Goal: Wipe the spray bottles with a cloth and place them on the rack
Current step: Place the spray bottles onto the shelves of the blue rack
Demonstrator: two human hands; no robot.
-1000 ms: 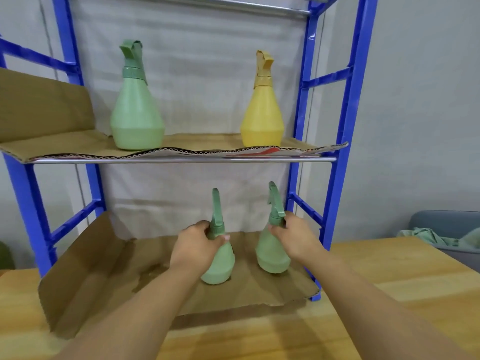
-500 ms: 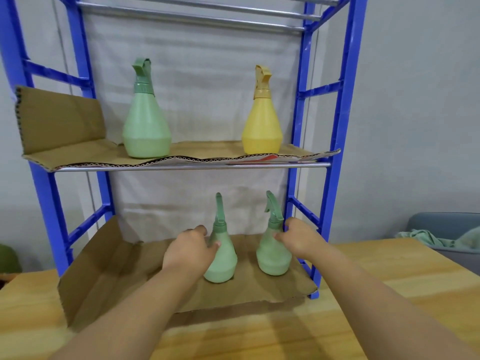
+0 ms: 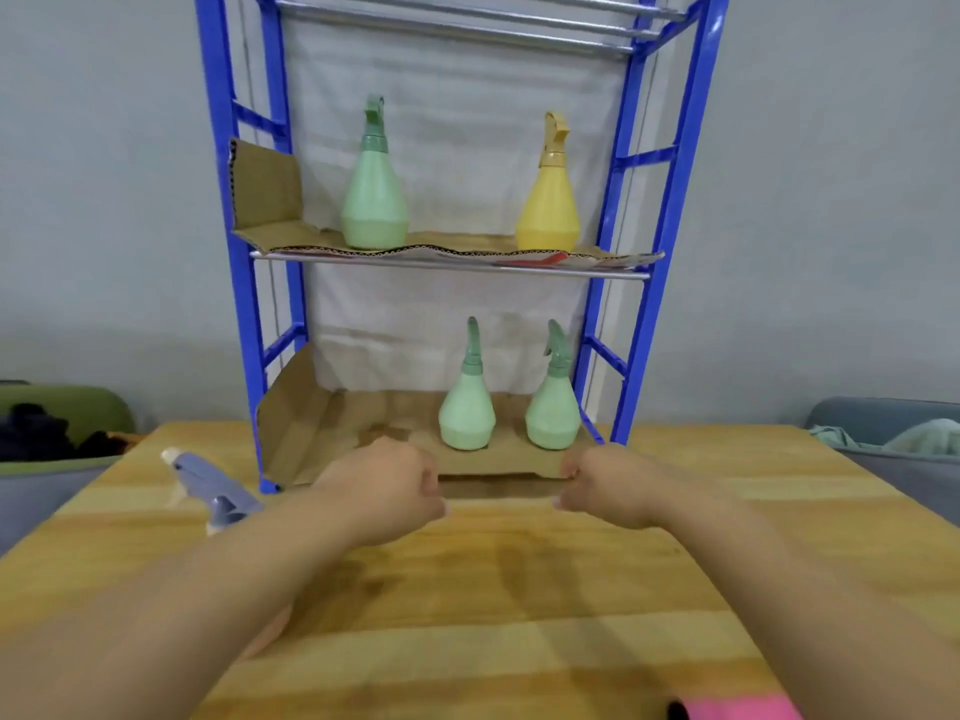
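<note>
Two small green spray bottles stand side by side on the cardboard of the rack's lower shelf, the left one point(image 3: 466, 410) and the right one point(image 3: 553, 407). On the upper shelf stand a larger green bottle point(image 3: 374, 194) and a yellow bottle point(image 3: 549, 200). My left hand point(image 3: 387, 488) and my right hand point(image 3: 605, 483) hover over the wooden table in front of the shelf, fingers loosely curled, holding nothing. A purple spray head point(image 3: 208, 483) lies on the table left of my left hand. No cloth is clearly in view.
The blue metal rack point(image 3: 670, 200) stands at the table's far edge against a grey wall. Cardboard point(image 3: 311, 428) lines both shelves. A green chair point(image 3: 67, 413) is at left, a grey one with fabric point(image 3: 893, 433) at right. A pink object point(image 3: 737, 711) shows at the bottom edge.
Both hands let go of the two small green bottles and drew back toward me over the table. The view pulled back, showing more table and the purple spray head.
</note>
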